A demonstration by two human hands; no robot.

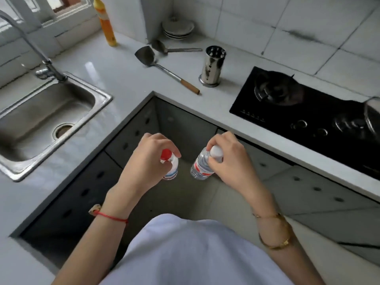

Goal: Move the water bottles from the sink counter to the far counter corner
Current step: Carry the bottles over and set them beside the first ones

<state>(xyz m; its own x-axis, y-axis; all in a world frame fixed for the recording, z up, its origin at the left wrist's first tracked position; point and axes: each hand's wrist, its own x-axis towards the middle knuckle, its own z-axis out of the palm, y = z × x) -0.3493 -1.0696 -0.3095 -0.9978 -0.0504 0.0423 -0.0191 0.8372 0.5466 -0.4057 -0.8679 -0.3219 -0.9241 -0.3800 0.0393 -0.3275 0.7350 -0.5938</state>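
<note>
Currently both water bottles are held by the necks over the floor gap, red-capped bottle (170, 168) in left hand (151, 159), white-capped bottle (202, 165) in right hand (227, 159); should be kept upright & set down w/o knocking the spatula (164, 67) at the desk (123, 64) corner

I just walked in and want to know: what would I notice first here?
Two hands in the middle, each gripping a small water bottle by its top: the left hand holds the red-capped bottle, the right hand the white-capped bottle. A steel sink sits left, a black stove right.
</note>
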